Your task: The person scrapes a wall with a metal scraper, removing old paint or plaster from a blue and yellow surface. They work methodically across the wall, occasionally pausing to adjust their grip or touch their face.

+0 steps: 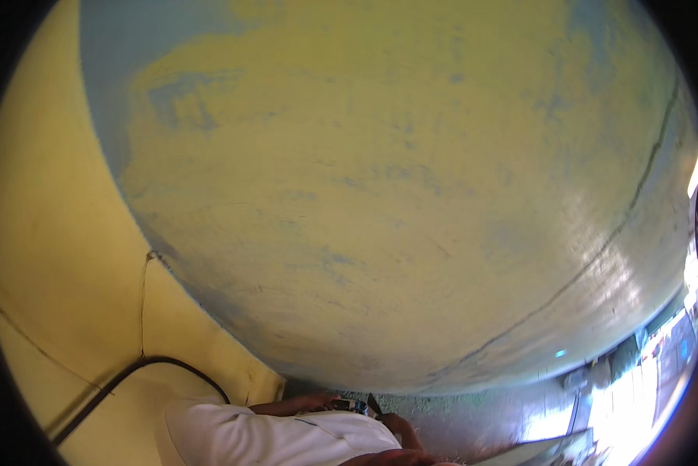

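Low in the head view, both hands are small and partly hidden behind the front of a white shirt (302,437). My left hand (321,402) is at the left end of a small dark-and-silver object (350,405) and appears to hold it. What the object is cannot be made out. My right hand (388,419) is close to the object's right end, beside a dark pointed piece (374,403). Its fingers are hidden, so its grip does not show.
A large wall (384,204) with worn yellow paint and blue-grey patches fills the view; a long crack (558,291) runs down its right side. A black cable (145,361) curves along the yellow side wall (51,204). Shiny floor (471,413) leads toward a bright opening (628,402) at right.
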Demonstrator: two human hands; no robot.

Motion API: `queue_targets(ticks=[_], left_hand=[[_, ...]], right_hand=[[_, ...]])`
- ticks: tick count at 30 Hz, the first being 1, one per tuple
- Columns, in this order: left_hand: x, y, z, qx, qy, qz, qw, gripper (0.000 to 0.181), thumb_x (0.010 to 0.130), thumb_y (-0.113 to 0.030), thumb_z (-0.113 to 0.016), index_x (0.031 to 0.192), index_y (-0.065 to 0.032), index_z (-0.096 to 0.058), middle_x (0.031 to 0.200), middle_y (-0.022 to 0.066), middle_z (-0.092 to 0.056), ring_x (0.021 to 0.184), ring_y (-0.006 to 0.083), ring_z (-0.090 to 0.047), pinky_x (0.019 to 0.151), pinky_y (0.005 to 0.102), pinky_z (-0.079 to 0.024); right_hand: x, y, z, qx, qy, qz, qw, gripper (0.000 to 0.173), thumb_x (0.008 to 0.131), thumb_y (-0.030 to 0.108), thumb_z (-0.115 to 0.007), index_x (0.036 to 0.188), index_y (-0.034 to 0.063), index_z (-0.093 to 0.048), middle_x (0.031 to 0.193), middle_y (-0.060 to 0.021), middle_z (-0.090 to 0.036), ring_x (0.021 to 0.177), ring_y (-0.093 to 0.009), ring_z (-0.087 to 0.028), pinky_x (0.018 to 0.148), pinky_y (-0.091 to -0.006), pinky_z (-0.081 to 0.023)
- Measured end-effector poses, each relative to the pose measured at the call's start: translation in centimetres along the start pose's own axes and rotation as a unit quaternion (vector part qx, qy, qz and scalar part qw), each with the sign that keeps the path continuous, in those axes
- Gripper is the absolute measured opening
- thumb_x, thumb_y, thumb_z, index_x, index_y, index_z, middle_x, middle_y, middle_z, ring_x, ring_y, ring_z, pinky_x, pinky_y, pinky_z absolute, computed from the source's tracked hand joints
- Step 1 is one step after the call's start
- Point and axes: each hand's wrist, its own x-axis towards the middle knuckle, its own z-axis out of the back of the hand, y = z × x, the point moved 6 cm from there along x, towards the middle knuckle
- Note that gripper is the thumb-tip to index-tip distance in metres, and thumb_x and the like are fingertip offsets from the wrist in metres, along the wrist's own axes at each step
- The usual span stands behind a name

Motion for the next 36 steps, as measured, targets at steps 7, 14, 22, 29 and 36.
queue_targets(ticks=[7,14,22,29,36], left_hand=[[-3.8,-3.5,-2.4,-0.133,0.022,-0.072,0.988,0.044,0.097,-0.046,-0.060,0.118,-0.0082,-0.067,0.103,0.0063,-0.069,0.099,0.0191,-0.064,0.088,0.0395,-0.048],[-11.3,-10.2,-2.7,-0.267,0.007,-0.339,0.902,0.043,0.099,-0.046,-0.059,0.117,-0.0081,-0.067,0.099,0.0049,-0.071,0.094,0.0182,-0.066,0.087,0.0386,-0.048],[-26.9,-17.9,1.9,-0.227,-0.101,-0.512,0.822,0.048,0.100,-0.043,-0.059,0.117,0.0022,-0.065,0.100,0.0107,-0.071,0.089,0.0196,-0.067,0.084,0.0349,-0.051],[-42.4,-29.6,3.7,-0.187,-0.175,-0.652,0.714,0.052,0.099,-0.049,-0.059,0.109,0.0022,-0.060,0.086,0.0134,-0.068,0.072,0.0223,-0.068,0.064,0.0334,-0.055],[-54.7,-38.9,4.2,-0.143,-0.225,-0.741,0.616,0.048,0.101,-0.047,-0.055,0.102,0.0013,-0.061,0.082,0.0082,-0.067,0.059,0.0151,-0.064,0.048,0.0288,-0.049]], right_hand=[[3.5,9.9,6.7,0.201,-0.007,-0.068,0.977,0.042,0.101,0.039,-0.054,0.119,0.0028,-0.061,0.081,-0.0090,-0.063,0.068,-0.017,-0.062,0.060,-0.0342,-0.052],[2.8,26.8,13.9,0.272,0.062,-0.007,0.960,0.040,0.107,0.030,-0.044,0.131,-0.0006,-0.055,0.082,-0.0111,-0.063,0.073,-0.017,-0.064,0.062,-0.0342,-0.054],[-0.5,43.1,17.8,0.284,0.110,0.172,0.937,0.027,0.107,0.029,-0.046,0.109,0.0036,-0.052,0.080,-0.0037,-0.056,0.062,-0.012,-0.057,0.056,-0.0295,-0.051],[-4.0,57.1,23.6,0.261,0.049,0.299,0.917,0.024,0.107,0.028,-0.045,0.105,0.0051,-0.049,0.075,-0.0038,-0.055,0.055,-0.009,-0.052,0.049,-0.0270,-0.045],[-6.3,68.9,28.5,0.286,0.004,0.371,0.883,0.028,0.108,0.033,-0.040,0.108,0.0049,-0.044,0.070,-0.0043,-0.051,0.048,-0.009,-0.047,0.045,-0.0254,-0.041]])
